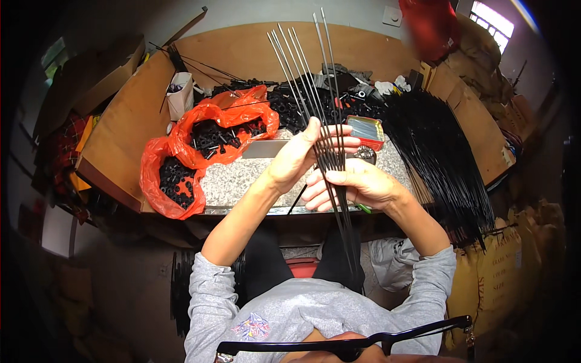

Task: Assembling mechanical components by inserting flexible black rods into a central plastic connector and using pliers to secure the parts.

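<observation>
In front of my chest I hold a bundle of thin black rods (329, 158). The upper ends fan out toward the far side and look silvery; the lower ends slant down to my lap. My left hand (292, 158) is closed around the bundle at mid-length, thumb on the near side and fingers behind. Just below it, my right hand (370, 185) grips the same rods, with its thumb across the front and fingertips showing on the left. The hands are close together, the right one lower.
Two red plastic bags (158, 192) of small black parts stand at left on the speckled worktop (233, 184). A heap of black parts (284, 104) lies behind. A red-edged tin (365, 130) sits beyond my right hand. Many black rods (445, 157) lie at right. Wooden boards (130, 118) wall the bench.
</observation>
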The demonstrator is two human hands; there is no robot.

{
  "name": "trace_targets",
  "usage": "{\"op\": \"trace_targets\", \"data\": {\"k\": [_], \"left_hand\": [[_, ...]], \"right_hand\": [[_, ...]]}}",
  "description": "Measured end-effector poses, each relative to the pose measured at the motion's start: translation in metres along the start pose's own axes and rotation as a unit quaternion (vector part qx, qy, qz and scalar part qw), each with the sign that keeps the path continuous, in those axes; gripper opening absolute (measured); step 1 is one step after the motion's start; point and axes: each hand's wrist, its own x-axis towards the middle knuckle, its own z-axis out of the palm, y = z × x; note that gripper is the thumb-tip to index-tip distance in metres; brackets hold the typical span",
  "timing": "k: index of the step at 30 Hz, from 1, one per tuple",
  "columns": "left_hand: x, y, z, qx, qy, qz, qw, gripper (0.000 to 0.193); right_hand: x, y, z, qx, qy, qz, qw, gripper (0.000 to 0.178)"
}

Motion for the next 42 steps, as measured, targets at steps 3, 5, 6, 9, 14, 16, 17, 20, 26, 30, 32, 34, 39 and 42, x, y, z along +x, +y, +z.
{"op": "trace_targets", "data": {"k": [3, 5, 6, 9, 14, 16, 17, 20, 26, 30, 32, 34, 39, 42], "left_hand": [[-0.005, -0.008, -0.012, 0.09, -0.053, -0.045, 0.993, 0.07], [-0.003, -0.009, -0.018, 0.074, -0.076, -0.044, 0.993, 0.072], [-0.001, -0.006, -0.019, 0.018, -0.091, -0.03, 0.995, 0.074], [0.008, -0.01, -0.04, 0.069, -0.016, 0.068, 0.995, 0.075], [0.002, -0.016, -0.077, 0.428, 0.258, 0.181, 0.847, 0.063], [-0.006, -0.013, -0.081, 0.492, 0.266, 0.196, 0.805, 0.061], [-0.01, -0.012, -0.082, 0.551, 0.269, 0.212, 0.761, 0.059], [-0.018, -0.021, -0.089, 0.528, 0.257, 0.194, 0.786, 0.05], [-0.029, -0.058, -0.092, 0.539, 0.026, 0.094, 0.837, 0.057], [-0.032, -0.087, -0.093, 0.555, -0.076, 0.093, 0.823, 0.039], [-0.039, -0.097, -0.092, 0.575, -0.066, 0.116, 0.807, 0.041], [-0.048, -0.105, -0.083, 0.604, -0.056, 0.129, 0.785, 0.045], [-0.064, -0.135, -0.075, 0.771, -0.099, 0.054, 0.627, 0.061], [-0.064, -0.136, -0.079, 0.791, -0.124, 0.05, 0.597, 0.07]], "right_hand": [[0.0, -0.004, -0.003, -0.013, 0.005, -0.01, 1.0, 0.039], [0.005, -0.008, -0.007, -0.037, -0.004, -0.02, 0.999, 0.039], [0.008, -0.01, -0.008, -0.045, -0.002, -0.02, 0.999, 0.039], [0.024, -0.023, -0.025, -0.004, 0.003, -0.026, 1.0, 0.041], [0.065, -0.07, -0.055, -0.04, 0.029, -0.089, 0.995, 0.037], [0.077, -0.077, -0.059, -0.044, 0.063, -0.102, 0.992, 0.031], [0.081, -0.075, -0.063, -0.038, 0.062, -0.11, 0.991, 0.028], [0.079, -0.027, -0.074, -0.092, 0.025, -0.148, 0.984, 0.033], [0.056, 0.108, -0.078, -0.18, 0.046, -0.119, 0.975, 0.037], [0.041, 0.122, -0.083, -0.447, 0.099, -0.097, 0.884, 0.031], [0.027, 0.111, -0.083, -0.555, 0.1, -0.109, 0.818, 0.036], [0.011, 0.104, -0.09, -0.625, 0.138, -0.185, 0.745, 0.042], [-0.013, 0.119, -0.108, -0.695, 0.351, -0.117, 0.616, 0.051], [-0.016, 0.13, -0.113, -0.702, 0.393, -0.089, 0.587, 0.049]]}}
